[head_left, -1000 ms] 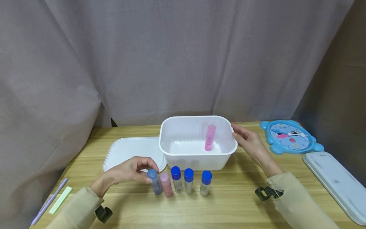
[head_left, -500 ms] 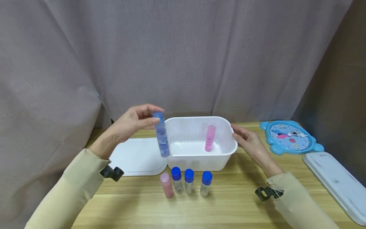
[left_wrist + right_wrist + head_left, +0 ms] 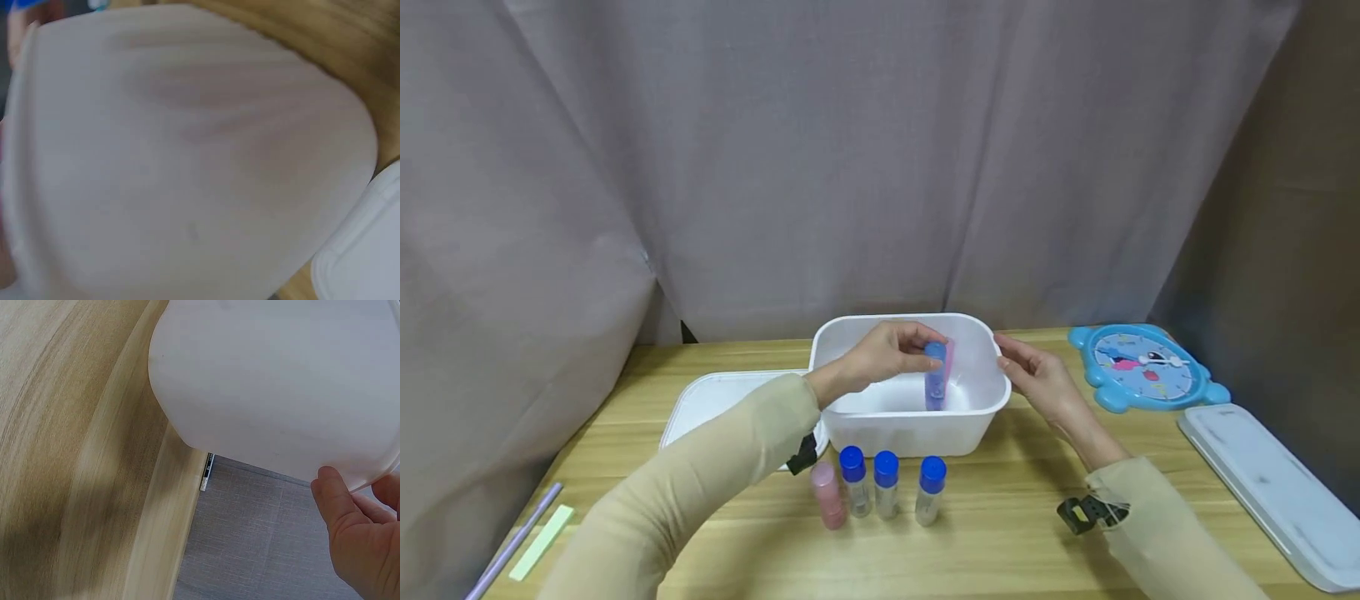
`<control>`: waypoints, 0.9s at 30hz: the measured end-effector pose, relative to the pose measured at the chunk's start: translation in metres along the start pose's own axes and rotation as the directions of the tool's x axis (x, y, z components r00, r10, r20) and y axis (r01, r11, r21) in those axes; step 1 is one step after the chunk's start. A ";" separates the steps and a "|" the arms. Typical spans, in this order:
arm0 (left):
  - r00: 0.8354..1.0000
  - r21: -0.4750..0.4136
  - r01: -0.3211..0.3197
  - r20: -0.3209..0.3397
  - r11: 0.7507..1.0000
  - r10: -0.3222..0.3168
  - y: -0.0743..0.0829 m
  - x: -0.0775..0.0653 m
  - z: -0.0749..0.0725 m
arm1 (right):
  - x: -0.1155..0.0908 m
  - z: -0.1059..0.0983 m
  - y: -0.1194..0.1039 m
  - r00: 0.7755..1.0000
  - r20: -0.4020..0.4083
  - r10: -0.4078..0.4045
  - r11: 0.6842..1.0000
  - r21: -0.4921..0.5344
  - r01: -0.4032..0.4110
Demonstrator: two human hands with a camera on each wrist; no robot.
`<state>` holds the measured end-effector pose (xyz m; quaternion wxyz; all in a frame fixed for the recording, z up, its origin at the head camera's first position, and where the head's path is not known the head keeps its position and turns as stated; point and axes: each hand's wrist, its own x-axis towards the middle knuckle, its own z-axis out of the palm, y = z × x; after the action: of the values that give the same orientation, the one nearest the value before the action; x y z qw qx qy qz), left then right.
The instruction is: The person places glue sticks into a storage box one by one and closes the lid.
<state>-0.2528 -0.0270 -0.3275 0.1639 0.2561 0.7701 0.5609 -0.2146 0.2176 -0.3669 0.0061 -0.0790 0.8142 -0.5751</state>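
Inside the white plastic box (image 3: 895, 435), my left hand (image 3: 883, 358) pinches the top of an upright blue capped bottle (image 3: 935, 375) between thumb and fingers. Just behind it stands a pink bottle (image 3: 952, 354), partly hidden. My right hand (image 3: 1041, 385) grips the box's right rim; the right wrist view shows this hand (image 3: 359, 531) with thumb and fingers on either side of the rim. In front of the box stand another pink bottle (image 3: 829, 497) and three clear bottles with blue caps, one (image 3: 929, 492) slightly apart. The box wall (image 3: 200, 156) fills the left wrist view, hiding the left hand's grip.
A white lid (image 3: 711, 402) lies left of the box, partly under the left forearm. Rightward are a blue toy clock (image 3: 1145, 364) and a long white case (image 3: 1262, 492). A purple pen (image 3: 512, 546) and pale green strip (image 3: 541, 543) lie at the left. A grey curtain (image 3: 820, 167) hangs behind.
My left hand has lifted the blue bottle from the left end of the row and carried it up and right into the box. My right hand stays at the rim.
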 end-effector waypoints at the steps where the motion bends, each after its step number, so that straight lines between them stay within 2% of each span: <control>1: 1.000 0.008 0.010 0.010 1.000 -0.010 -0.003 0.001 0.004 | 0.000 0.001 0.000 1.000 0.000 -0.003 1.000 0.000 0.003; 7: 0.998 0.050 0.047 0.044 0.998 -0.049 -0.010 0.002 0.017 | 0.000 0.001 0.000 1.000 -0.004 -0.014 1.000 -0.014 0.014; 16: 0.995 0.072 0.061 0.073 0.996 -0.066 -0.020 0.004 0.025 | -0.001 0.001 -0.001 1.000 -0.006 -0.005 1.000 -0.021 0.005; 21: 0.993 0.104 0.061 0.094 0.993 -0.071 -0.019 0.004 0.025 | -0.001 0.002 -0.001 1.000 -0.005 -0.008 1.000 -0.017 0.008; 27: 0.984 0.104 0.049 0.164 0.993 -0.066 -0.013 0.001 0.016 | -0.001 0.001 -0.001 1.000 -0.003 0.000 1.000 -0.022 0.000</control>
<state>-0.2483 -0.0172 -0.3446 0.2312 0.2879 0.7876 0.4933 -0.2132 0.2161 -0.3662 0.0040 -0.0780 0.8206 -0.5661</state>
